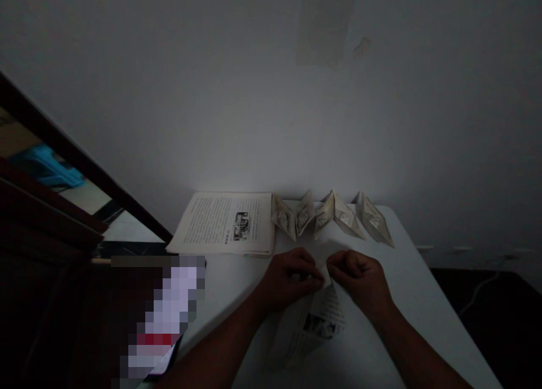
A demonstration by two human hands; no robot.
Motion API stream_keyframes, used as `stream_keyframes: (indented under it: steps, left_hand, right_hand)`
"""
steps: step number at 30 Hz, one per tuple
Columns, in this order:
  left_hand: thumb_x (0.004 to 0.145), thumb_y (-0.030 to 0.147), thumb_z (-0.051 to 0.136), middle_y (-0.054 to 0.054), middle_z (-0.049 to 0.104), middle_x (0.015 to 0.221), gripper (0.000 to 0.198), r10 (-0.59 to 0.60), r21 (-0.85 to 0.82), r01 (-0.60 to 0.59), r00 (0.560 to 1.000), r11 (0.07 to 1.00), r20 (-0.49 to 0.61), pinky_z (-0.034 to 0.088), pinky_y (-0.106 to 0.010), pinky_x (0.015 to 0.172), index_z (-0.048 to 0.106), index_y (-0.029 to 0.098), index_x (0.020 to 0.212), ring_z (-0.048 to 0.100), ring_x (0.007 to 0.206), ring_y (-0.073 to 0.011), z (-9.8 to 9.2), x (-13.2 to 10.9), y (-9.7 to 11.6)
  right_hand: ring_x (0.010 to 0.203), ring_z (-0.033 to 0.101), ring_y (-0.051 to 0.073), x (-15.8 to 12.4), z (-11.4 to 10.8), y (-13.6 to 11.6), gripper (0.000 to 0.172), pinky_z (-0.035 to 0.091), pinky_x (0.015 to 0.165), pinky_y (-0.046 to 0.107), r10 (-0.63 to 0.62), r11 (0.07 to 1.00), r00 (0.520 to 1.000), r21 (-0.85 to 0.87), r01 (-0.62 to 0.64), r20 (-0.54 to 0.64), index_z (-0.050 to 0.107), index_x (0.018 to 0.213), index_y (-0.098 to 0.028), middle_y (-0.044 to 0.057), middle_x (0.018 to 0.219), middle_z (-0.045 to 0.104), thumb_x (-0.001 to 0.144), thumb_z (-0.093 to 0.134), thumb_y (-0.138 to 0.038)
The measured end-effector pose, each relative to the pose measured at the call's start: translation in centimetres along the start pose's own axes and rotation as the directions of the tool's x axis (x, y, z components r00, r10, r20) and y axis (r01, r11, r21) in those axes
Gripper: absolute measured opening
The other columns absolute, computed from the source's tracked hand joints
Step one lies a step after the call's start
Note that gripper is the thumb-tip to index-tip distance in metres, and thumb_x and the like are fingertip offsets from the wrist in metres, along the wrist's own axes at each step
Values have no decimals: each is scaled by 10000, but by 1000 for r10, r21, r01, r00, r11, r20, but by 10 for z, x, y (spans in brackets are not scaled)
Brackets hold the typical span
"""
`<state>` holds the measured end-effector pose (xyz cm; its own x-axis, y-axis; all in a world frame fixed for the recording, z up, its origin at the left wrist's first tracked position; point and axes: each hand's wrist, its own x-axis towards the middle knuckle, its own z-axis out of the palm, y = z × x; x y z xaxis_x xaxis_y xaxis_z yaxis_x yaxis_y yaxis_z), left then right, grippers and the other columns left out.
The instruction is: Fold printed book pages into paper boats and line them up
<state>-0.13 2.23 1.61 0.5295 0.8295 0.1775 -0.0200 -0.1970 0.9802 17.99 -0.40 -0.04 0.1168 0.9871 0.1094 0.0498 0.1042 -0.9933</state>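
Note:
A printed sheet of paper (324, 310), partly folded, is held near the front middle of the white table. My left hand (296, 276) pinches its upper left edge between thumb and fingers. On the other side, my right hand (359, 273) is closed on the paper's upper right edge. The two hands are close together at the sheet's narrow top. Behind them, several folded paper boats (346, 217) made of printed pages stand in a row. To their left lies a stack of printed pages (212, 222) with a dark picture on the top one.
A phone with a blurred screen (165, 321) lies at the table's left edge. The white table (406, 276) meets a grey wall (237, 95) at the back. A dark-framed mirror (84, 157) leans at the left. A cable (480, 290) hangs on the right.

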Motion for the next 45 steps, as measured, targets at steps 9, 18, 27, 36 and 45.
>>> stream_keyframes:
  steps: [9, 18, 27, 36, 45]
  left_hand:
    - [689, 283, 701, -41, 545, 783, 167, 79, -25, -79, 997, 997, 9, 409, -252, 634, 713, 146, 783, 514, 683, -124, -1, -2, 4]
    - [721, 260, 647, -7, 548, 683, 154, -54, 40, 59, 993, 997, -103, 402, -227, 607, 597, 117, 754, 497, 635, -110, -1, -2, -7]
    - [741, 300, 636, 0, 535, 642, 182, 42, 71, -31, 985, 997, -165, 394, -218, 557, 623, 118, 740, 497, 585, -104, -1, -2, -3]
    - [716, 270, 670, -35, 549, 854, 283, 142, 33, -143, 990, 989, 13, 409, -227, 595, 623, 158, 971, 481, 634, -88, 1, -5, 1]
    - [646, 310, 728, -64, 581, 987, 467, -6, 103, -16, 977, 995, 213, 440, -238, 628, 547, 167, 1052, 544, 773, -144, 5, -6, 4]
  right_hand:
    - [573, 545, 143, -1, 0, 0, 484, 431, 528, 263, -21, 999, 1000, 24, 22, -21, 245, 510, -224, 45, 688, 649, 646, 710, -216]
    - [635, 568, 146, 2, -2, 0, 423, 452, 589, 266, -5, 992, 997, 125, 14, -71, 324, 520, -210, 22, 706, 645, 655, 724, -230]
    - [598, 586, 134, 0, -2, 2, 226, 467, 568, 246, 66, 991, 997, 120, -62, -32, 582, 676, -188, 6, 672, 650, 587, 784, -232]
    - [625, 581, 132, 6, -3, 4, 290, 460, 588, 252, 200, 857, 976, 498, -130, -89, 652, 900, -217, -7, 690, 637, 624, 740, -217]
    - [722, 537, 151, 7, -5, -9, 75, 439, 801, 363, 77, 729, 995, 684, -17, -57, 594, 710, -227, -16, 714, 533, 654, 627, -191]
